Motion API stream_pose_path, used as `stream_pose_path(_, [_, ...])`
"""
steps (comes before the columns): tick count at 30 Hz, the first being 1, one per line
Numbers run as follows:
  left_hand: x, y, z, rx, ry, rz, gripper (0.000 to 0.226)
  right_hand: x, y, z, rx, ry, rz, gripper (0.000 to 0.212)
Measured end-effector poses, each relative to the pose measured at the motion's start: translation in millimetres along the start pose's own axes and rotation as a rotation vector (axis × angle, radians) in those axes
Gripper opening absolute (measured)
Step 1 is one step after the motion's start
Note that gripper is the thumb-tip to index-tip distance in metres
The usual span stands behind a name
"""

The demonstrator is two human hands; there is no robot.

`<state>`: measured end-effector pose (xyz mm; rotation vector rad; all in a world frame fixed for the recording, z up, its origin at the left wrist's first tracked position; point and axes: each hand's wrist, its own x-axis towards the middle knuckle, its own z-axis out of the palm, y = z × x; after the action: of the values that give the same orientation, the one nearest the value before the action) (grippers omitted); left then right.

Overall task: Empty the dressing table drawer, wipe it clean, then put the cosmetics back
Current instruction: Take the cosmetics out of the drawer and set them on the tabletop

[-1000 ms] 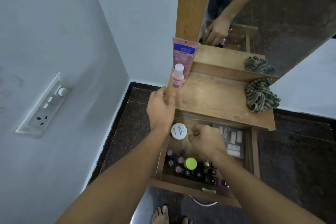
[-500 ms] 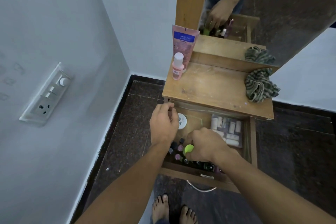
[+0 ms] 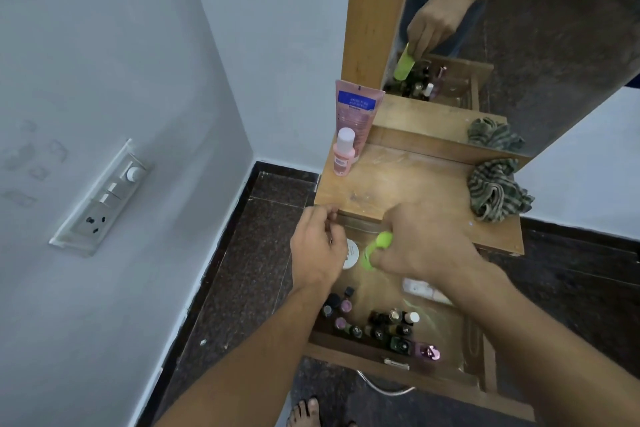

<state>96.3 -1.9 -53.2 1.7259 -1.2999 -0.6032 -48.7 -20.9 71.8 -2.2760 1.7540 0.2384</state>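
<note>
Right hand (image 3: 426, 246) grips green bottle (image 3: 375, 250); left hand (image 3: 317, 250) loosely curled, empty.
Both mid-frame over open drawer (image 3: 381, 352).

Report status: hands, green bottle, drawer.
Right hand grips green bottle, above drawer. Left hand beside, holds nothing visible. Small bottles left inside.

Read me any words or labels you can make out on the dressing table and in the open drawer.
None reads clearly.
Pink tube: white print on a blue panel, too blurred to read.
Small pink bottle: label too small.
White round jar: dark print, blurred and partly hidden by the left hand.
Green bottle in the right hand: no text visible.
</note>
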Motion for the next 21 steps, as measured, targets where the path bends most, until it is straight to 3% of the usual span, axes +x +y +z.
stream_pose_path(5, [11.9, 10.9, -3.2, -0.098, -0.02, 0.08, 0.041, 39.7, -19.2, -47.9, 0.061, 0.187, -0.023, 0.032])
stream_pose_path(16, [62.9, 9.2, 8.9, 0.155, 0.055, -0.009, 0.038, 112.6, -44.9, -37.7, 0.035, 0.25, 0.002, 0.039])
stream_pose_path(21, [69.5, 1.3, 14.9, 0.232, 0.042, -0.026, 0.038, 113.2, -42.7, -26.9, 0.078, 0.272, 0.011, 0.027])
